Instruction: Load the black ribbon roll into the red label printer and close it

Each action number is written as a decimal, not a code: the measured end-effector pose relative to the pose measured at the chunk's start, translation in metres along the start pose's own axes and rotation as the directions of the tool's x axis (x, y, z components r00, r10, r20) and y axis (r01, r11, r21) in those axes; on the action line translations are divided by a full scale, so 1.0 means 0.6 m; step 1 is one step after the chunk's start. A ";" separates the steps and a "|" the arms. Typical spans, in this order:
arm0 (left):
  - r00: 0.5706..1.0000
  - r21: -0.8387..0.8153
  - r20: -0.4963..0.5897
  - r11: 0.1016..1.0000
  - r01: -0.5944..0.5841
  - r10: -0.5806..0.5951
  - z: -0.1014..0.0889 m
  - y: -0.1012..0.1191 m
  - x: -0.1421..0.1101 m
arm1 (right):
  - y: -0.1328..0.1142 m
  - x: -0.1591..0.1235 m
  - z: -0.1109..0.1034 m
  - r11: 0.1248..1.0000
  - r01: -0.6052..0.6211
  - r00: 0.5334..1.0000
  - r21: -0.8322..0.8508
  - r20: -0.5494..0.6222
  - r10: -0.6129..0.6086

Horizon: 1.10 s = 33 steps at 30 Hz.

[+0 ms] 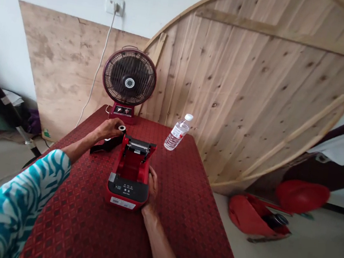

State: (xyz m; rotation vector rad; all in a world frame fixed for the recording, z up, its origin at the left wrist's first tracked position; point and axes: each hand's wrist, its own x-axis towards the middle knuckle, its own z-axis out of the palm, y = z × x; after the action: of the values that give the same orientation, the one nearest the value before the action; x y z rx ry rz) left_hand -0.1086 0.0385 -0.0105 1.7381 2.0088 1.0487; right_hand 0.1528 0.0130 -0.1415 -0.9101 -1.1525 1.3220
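Observation:
A red and black label printer [127,188] stands on the table with its lid up and its red inner bay showing. My right hand [152,185] is pressed along the printer's right side, its fingers gripping the edge. Beyond the printer's left rear corner, my left hand [110,129] has its fingers closed round a small roll with a white core [122,128]. A black ribbon strip [106,145] lies on the table below that hand, close to the printer; whether it joins the roll is hard to see.
The table [177,231] has a dark red patterned cover. A desk fan [129,83] stands at its back edge, with a water bottle [177,133] at the back right. A round wooden panel [244,83] leans against the wall. A red bag [249,217] lies on the floor.

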 end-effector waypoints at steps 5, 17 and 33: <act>0.998 0.075 0.038 0.996 0.054 -0.057 0.062 -0.032 0.016 | -0.002 0.001 -0.002 0.998 -0.058 0.998 0.011 0.010 0.058; 0.983 -0.074 0.134 0.988 0.133 -0.123 -0.018 -0.122 -0.011 | -0.020 -0.006 0.004 0.997 -0.081 0.996 0.018 0.026 0.081; 0.984 -0.402 0.103 0.899 0.174 -0.145 0.000 -0.118 -0.089 | -0.010 -0.002 0.010 0.998 -0.027 1.000 0.056 0.016 0.026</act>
State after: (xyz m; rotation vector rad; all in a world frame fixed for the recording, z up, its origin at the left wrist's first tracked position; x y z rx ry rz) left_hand -0.1477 -0.0125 -0.0713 1.3481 1.6992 1.2267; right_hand 0.1485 0.0107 -0.1344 -0.8780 -1.1132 1.3781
